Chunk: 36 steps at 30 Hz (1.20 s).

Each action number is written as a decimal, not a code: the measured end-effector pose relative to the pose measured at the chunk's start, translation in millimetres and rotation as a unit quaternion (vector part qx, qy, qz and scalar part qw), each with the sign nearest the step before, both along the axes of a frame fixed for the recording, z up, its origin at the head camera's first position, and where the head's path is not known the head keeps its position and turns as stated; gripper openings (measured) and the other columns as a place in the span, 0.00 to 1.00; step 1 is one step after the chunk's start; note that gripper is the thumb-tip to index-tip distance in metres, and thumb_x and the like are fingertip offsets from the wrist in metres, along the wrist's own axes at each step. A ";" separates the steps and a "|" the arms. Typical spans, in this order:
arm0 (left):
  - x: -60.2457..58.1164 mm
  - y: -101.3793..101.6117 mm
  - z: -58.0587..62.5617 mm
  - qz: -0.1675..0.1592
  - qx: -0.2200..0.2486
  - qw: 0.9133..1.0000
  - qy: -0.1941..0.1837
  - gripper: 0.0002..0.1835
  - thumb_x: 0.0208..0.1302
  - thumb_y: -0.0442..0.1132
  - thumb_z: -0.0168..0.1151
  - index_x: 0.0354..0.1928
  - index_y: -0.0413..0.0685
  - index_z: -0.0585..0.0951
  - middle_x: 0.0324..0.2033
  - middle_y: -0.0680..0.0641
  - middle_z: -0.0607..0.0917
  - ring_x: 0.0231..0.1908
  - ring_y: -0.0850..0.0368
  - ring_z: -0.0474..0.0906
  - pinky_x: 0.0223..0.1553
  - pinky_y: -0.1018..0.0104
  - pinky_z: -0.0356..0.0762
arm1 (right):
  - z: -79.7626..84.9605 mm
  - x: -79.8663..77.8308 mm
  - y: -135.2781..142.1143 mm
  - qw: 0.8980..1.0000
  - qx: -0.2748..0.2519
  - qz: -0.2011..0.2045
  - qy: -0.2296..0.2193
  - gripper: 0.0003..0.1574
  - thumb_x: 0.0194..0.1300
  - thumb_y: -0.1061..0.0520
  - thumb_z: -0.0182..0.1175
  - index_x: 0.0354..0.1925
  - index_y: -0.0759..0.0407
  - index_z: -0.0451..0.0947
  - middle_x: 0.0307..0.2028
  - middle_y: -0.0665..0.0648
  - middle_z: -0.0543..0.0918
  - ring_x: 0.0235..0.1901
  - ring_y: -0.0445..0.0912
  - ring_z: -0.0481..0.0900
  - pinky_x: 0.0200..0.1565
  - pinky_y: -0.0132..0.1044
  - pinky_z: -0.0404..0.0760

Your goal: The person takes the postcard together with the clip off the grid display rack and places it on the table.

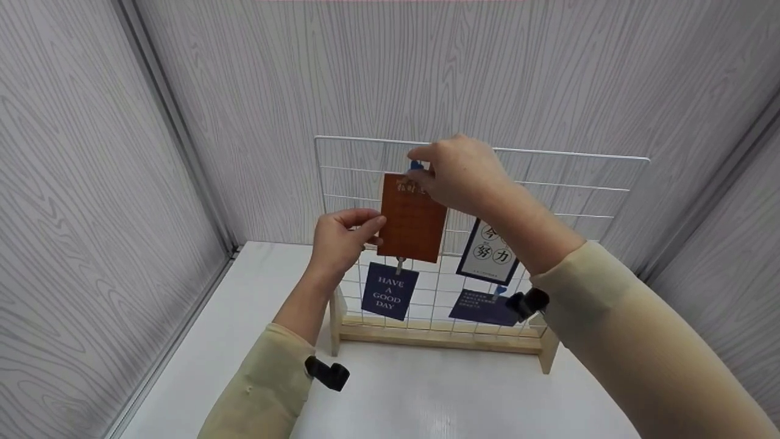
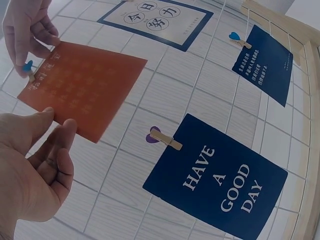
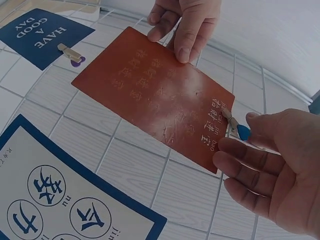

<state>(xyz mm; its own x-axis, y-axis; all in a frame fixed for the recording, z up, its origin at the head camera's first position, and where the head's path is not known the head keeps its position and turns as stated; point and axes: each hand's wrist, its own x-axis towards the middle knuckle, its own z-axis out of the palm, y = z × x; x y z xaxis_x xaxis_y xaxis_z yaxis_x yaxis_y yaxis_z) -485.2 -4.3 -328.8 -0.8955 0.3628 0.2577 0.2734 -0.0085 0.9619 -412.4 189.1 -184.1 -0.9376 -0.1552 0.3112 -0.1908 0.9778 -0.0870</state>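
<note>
An orange-red card (image 1: 412,219) with Chinese characters lies against the upper part of a white wire grid (image 1: 573,186). My left hand (image 1: 344,241) pinches its left edge, the thumb on the front face. At the card's top edge is a small wooden clothespin (image 3: 230,120) with a blue heart (image 3: 243,132). My right hand (image 1: 466,174) has thumb and index finger about this clothespin; the other fingers (image 3: 245,172) lie by the card's top corner. Beneath the orange card, a blue "HAVE A GOOD DAY" card (image 2: 220,175) hangs from a clothespin with a purple heart (image 2: 151,135).
A white card with a blue border (image 1: 487,262) hangs on the grid's right, partly behind my right forearm. Below it a dark blue card (image 2: 265,65) is clipped by another blue-heart clothespin. The grid stands in a wooden base (image 1: 439,341) on a white table (image 1: 426,396), before grey wood-grain walls.
</note>
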 end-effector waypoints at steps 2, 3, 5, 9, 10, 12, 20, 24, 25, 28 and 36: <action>-0.1 -0.1 -0.1 -0.002 -0.002 1.000 0.001 0.08 0.73 0.38 0.70 0.48 0.44 0.91 0.43 0.44 0.89 0.36 0.48 0.90 0.48 0.57 0.88 | -0.3 -1.0 0.3 1.000 0.002 -0.003 0.001 0.20 0.80 0.50 0.62 0.64 0.52 0.84 0.44 0.59 0.91 0.39 0.51 0.89 0.42 0.48 0.87; -0.3 0.0 -0.4 -0.003 -0.001 1.000 0.000 0.08 0.74 0.38 0.70 0.48 0.44 0.91 0.43 0.44 0.89 0.36 0.48 0.90 0.49 0.57 0.88 | -0.5 -1.4 0.5 1.000 0.000 -0.006 0.000 0.20 0.80 0.50 0.61 0.64 0.51 0.84 0.46 0.59 0.91 0.39 0.52 0.89 0.42 0.48 0.87; -0.4 0.2 -0.7 -0.005 0.000 1.000 -0.003 0.08 0.74 0.38 0.70 0.49 0.44 0.91 0.43 0.44 0.89 0.36 0.47 0.90 0.48 0.58 0.88 | -0.7 -2.2 0.7 1.000 -0.001 -0.010 -0.002 0.20 0.80 0.51 0.61 0.65 0.51 0.84 0.48 0.59 0.90 0.41 0.52 0.88 0.44 0.49 0.87; -0.2 0.3 -1.2 -0.005 -0.002 1.000 -0.003 0.08 0.74 0.39 0.70 0.50 0.45 0.91 0.42 0.44 0.90 0.36 0.48 0.89 0.42 0.63 0.87 | -1.0 -3.2 0.0 1.000 0.006 -0.017 -0.003 0.22 0.81 0.50 0.60 0.68 0.51 0.82 0.52 0.59 0.90 0.40 0.53 0.87 0.43 0.48 0.86; 0.1 0.0 -1.1 -0.003 -0.004 1.000 -0.002 0.09 0.74 0.39 0.70 0.50 0.45 0.91 0.42 0.45 0.90 0.36 0.48 0.90 0.41 0.64 0.86 | -1.1 -3.3 -0.5 1.000 0.013 -0.017 -0.001 0.23 0.81 0.50 0.60 0.69 0.51 0.81 0.53 0.59 0.90 0.39 0.53 0.87 0.42 0.48 0.86; 0.2 -0.3 -1.1 -0.002 -0.009 1.000 -0.001 0.09 0.74 0.40 0.70 0.50 0.46 0.91 0.42 0.46 0.90 0.35 0.48 0.90 0.38 0.65 0.85 | -0.7 -3.5 -1.3 0.999 0.026 -0.019 0.001 0.25 0.81 0.50 0.60 0.70 0.51 0.80 0.53 0.60 0.90 0.38 0.53 0.87 0.39 0.48 0.86; 0.2 0.7 -1.9 -0.006 -0.004 1.000 -0.008 0.08 0.74 0.41 0.70 0.49 0.48 0.91 0.41 0.45 0.90 0.36 0.48 0.90 0.37 0.65 0.83 | 3.0 -4.7 -4.7 0.997 0.065 -0.031 -0.009 0.23 0.82 0.49 0.58 0.69 0.51 0.81 0.52 0.59 0.90 0.39 0.53 0.88 0.41 0.48 0.86; -0.3 1.9 -2.9 -0.009 0.002 1.000 -0.013 0.08 0.74 0.40 0.70 0.49 0.47 0.91 0.41 0.44 0.90 0.35 0.48 0.90 0.36 0.65 0.83 | 3.3 -7.2 -3.9 0.997 0.066 -0.035 -0.017 0.22 0.82 0.49 0.58 0.68 0.51 0.82 0.51 0.59 0.90 0.39 0.53 0.87 0.40 0.48 0.85; -0.3 2.0 -3.1 -0.010 0.004 1.000 -0.015 0.08 0.74 0.40 0.70 0.49 0.47 0.91 0.41 0.44 0.90 0.35 0.48 0.90 0.36 0.65 0.82 | 3.1 -7.8 -3.4 0.997 0.062 -0.035 -0.019 0.22 0.82 0.50 0.58 0.67 0.50 0.82 0.51 0.58 0.90 0.40 0.53 0.87 0.41 0.48 0.85; -0.1 2.4 -3.4 -0.010 0.005 1.000 -0.016 0.08 0.74 0.40 0.70 0.49 0.47 0.91 0.42 0.44 0.90 0.35 0.48 0.90 0.35 0.66 0.82 | 2.4 -9.4 -1.7 0.998 0.047 -0.036 -0.024 0.21 0.82 0.50 0.58 0.67 0.50 0.83 0.51 0.58 0.90 0.42 0.53 0.87 0.43 0.48 0.85; 0.5 4.3 -3.9 -0.011 0.011 1.000 -0.024 0.09 0.74 0.40 0.70 0.50 0.46 0.90 0.42 0.43 0.89 0.36 0.48 0.91 0.36 0.65 0.82 | -0.9 -12.4 3.7 0.998 -0.018 -0.035 -0.039 0.19 0.82 0.53 0.57 0.65 0.48 0.84 0.54 0.57 0.89 0.50 0.53 0.86 0.51 0.49 0.85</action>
<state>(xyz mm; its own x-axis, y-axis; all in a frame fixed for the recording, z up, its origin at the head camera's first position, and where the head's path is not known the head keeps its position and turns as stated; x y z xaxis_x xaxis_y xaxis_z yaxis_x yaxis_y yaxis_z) -484.7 0.0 -332.7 -0.8991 0.3763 0.2236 0.2273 -0.0352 0.9732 -424.8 192.8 -184.9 -0.9673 -0.0789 0.2410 -0.1137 0.9845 -0.1339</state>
